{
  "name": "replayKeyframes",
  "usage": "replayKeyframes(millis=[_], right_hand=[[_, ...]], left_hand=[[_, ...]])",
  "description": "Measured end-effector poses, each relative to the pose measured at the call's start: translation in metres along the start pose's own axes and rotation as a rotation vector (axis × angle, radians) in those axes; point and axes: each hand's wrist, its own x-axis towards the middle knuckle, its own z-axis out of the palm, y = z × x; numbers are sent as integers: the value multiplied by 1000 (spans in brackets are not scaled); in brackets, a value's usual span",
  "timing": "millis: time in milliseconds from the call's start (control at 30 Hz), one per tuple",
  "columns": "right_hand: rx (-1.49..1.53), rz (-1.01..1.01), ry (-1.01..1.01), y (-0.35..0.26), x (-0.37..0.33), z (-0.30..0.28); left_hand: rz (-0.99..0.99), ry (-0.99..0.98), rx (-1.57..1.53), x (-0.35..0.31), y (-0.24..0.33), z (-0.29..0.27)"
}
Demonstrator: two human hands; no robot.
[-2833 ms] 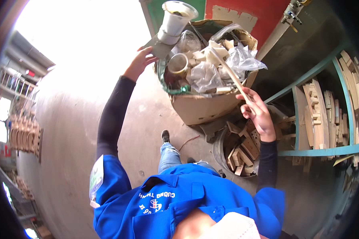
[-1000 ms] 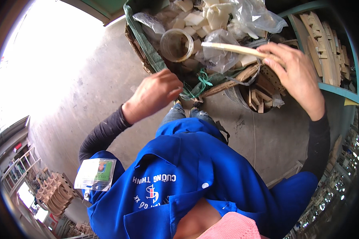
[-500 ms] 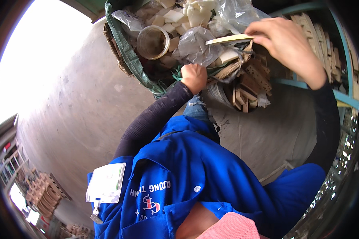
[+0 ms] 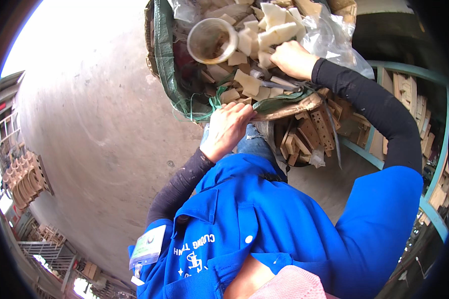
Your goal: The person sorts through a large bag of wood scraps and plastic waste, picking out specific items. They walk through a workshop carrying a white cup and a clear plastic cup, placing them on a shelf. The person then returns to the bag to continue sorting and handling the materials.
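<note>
A green woven sack [image 4: 165, 60] lines a cardboard box and holds off-white foam scraps [image 4: 279, 34] and a clear plastic tub [image 4: 212, 41]. My left hand [image 4: 227, 128] has its fingers curled over the near rim [image 4: 289, 108] of the box, beside frayed green strands [image 4: 213, 99]. Inside, at the right of the pile, my right hand [image 4: 295, 60] reaches in among the scraps. Its fingers are bent closed at the foam; what lies in them is hidden.
A crumpled clear plastic bag [image 4: 332, 37] hangs over the box's right side. Below the rim stands a container of drilled wooden pieces [image 4: 309, 133]. A blue-green metal rack [image 4: 414, 71] with wood stock is at the right; wooden parts [image 4: 27, 180] stand far left.
My right hand has moved left and down into the scraps, and the pale yellow strip has left it. The clear bag over the middle is gone. My left hand has shifted along the rim.
</note>
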Motion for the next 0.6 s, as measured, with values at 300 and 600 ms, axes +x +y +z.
replayKeyframes(millis=[300, 600], right_hand=[[574, 389, 5, -10, 32, 111], [179, 165, -159, 4, -9, 17]], left_hand=[[44, -19, -103, -15, -3, 7], [25, 7, 8, -1, -9, -7]])
